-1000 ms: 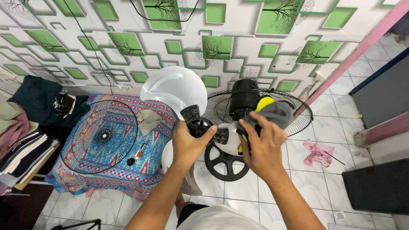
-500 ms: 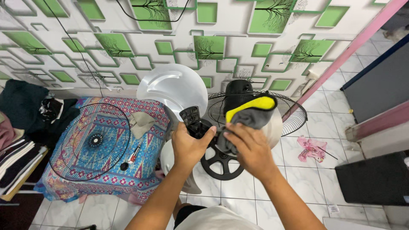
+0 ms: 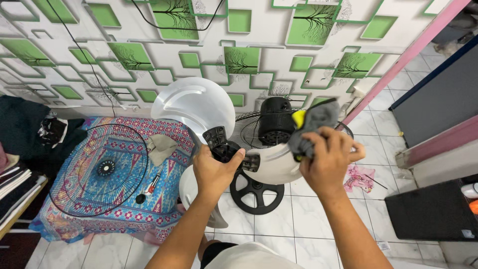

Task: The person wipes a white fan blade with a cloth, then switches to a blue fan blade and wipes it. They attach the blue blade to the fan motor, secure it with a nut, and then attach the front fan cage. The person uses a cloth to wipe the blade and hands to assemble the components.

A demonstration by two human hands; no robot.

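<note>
My left hand (image 3: pixel 213 172) grips the black hub (image 3: pixel 225 147) of a translucent white fan blade set (image 3: pixel 194 105), held up in front of me. One blade rises toward the wall, another (image 3: pixel 271 167) extends right under my right hand (image 3: pixel 328 160). That hand is closed on a grey and yellow cloth (image 3: pixel 311 124) pressed against the right blade's outer end. Behind the blades stands the fan's black motor (image 3: pixel 275 121) with its rear wire grille (image 3: pixel 249 130), and the round black base (image 3: pixel 255 192) rests on the tiled floor.
A low table with a patterned blue and pink cover (image 3: pixel 117 194) stands at left, bearing the front wire grille (image 3: pixel 97 169), a grey rag (image 3: pixel 162 147) and a small red-handled tool (image 3: pixel 151 183). Folded clothes (image 3: pixel 20 177) lie far left. A pink rag (image 3: pixel 359 178) lies on the floor.
My right hand slid the cloth outward along the right blade, from near the hub to its far end. The left hand kept its grip on the hub.
</note>
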